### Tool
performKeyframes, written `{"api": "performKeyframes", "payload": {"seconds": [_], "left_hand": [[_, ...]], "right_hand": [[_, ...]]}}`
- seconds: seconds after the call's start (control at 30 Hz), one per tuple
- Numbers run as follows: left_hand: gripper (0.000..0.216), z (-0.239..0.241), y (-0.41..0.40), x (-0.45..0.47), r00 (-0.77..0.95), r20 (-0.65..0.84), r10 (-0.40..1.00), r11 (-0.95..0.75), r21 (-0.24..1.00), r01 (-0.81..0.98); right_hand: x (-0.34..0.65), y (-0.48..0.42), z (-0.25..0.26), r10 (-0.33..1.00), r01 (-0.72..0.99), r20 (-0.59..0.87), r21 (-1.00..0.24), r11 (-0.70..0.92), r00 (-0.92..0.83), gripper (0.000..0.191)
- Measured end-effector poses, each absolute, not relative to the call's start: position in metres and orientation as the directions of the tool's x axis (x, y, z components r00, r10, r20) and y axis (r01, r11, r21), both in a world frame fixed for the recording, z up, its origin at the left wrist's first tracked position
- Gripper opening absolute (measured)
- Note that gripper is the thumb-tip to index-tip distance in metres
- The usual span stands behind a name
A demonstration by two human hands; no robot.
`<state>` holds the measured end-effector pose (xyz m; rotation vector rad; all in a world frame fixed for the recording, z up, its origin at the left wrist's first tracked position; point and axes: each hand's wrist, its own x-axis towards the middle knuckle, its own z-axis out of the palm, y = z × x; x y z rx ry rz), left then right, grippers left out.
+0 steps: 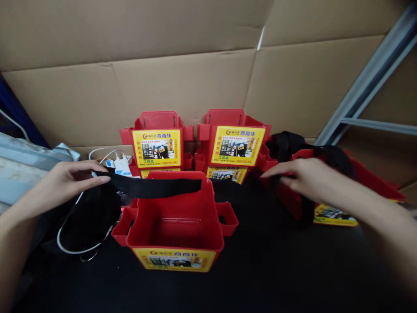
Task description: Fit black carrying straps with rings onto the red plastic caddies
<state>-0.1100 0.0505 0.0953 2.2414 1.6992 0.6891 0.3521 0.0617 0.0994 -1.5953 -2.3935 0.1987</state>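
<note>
A red plastic tool box with a yellow label stands open in front of me on a black surface. A black webbing strap lies across its top, and my left hand pinches the strap's left end. My right hand reaches left over another red box lying on its side at the right, with a black strap draped over it. The fingers are stretched out and touch that strap near the box.
Two stacks of red boxes with yellow labels stand behind, against a cardboard wall. A white cable and chargers lie at the left, beside grey packages. A metal shelf frame rises at the right.
</note>
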Motion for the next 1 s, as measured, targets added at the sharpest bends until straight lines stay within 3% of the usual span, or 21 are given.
{"api": "performKeyframes", "payload": {"seconds": [0.13, 0.23, 0.3, 0.33, 0.4, 0.5, 0.57, 0.67, 0.83, 1.0], "left_hand": [[0.012, 0.105, 0.048, -0.093, 0.319, 0.508, 0.8, -0.52, 0.32, 0.792], [0.014, 0.116, 0.048, -0.079, 0.408, 0.589, 0.698, -0.638, 0.251, 0.728], [0.014, 0.123, 0.049, -0.07, 0.47, 0.587, 0.659, -0.697, 0.241, 0.675], [0.014, 0.126, 0.05, -0.066, 0.491, 0.592, 0.639, -0.721, 0.24, 0.65], [0.017, 0.126, 0.051, -0.06, 0.457, 0.632, 0.626, -0.732, 0.274, 0.624], [0.021, 0.113, 0.054, -0.055, 0.184, 0.634, 0.751, -0.586, 0.513, 0.627], [0.028, 0.1, 0.057, -0.054, 0.01, 0.498, 0.867, -0.413, 0.709, 0.572], [0.041, 0.08, 0.06, -0.055, -0.025, 0.28, 0.96, -0.235, 0.846, 0.478], [0.037, 0.063, 0.077, -0.058, -0.04, 0.254, 0.966, -0.211, 0.872, 0.442], [0.031, 0.055, 0.105, -0.073, -0.121, 0.433, 0.893, -0.216, 0.651, 0.727]], "right_hand": [[0.316, 0.055, 0.105, 0.795, 0.741, 0.035, -0.338, 0.58, -0.606, 0.04], [0.27, 0.05, 0.112, 0.697, 0.611, 0.242, -0.346, 0.712, -0.675, 0.031], [0.237, 0.047, 0.112, 0.637, 0.55, 0.394, -0.32, 0.771, -0.663, 0.036], [0.222, 0.045, 0.111, 0.611, 0.528, 0.418, -0.307, 0.792, -0.673, 0.042], [0.198, 0.042, 0.108, 0.574, 0.483, 0.373, -0.314, 0.817, -0.729, 0.038], [0.182, 0.039, 0.102, 0.473, 0.364, 0.248, -0.381, 0.85, -0.845, 0.021], [0.181, 0.037, 0.099, 0.428, 0.329, 0.221, -0.376, 0.866, -0.876, 0.022], [0.183, 0.035, 0.094, 0.438, 0.376, 0.193, -0.289, 0.881, -0.878, 0.028], [0.184, 0.037, 0.087, 0.392, 0.36, 0.142, -0.209, 0.909, -0.909, 0.026], [0.191, 0.04, 0.088, 0.281, 0.248, 0.131, -0.225, 0.942, -0.951, 0.021]]}}
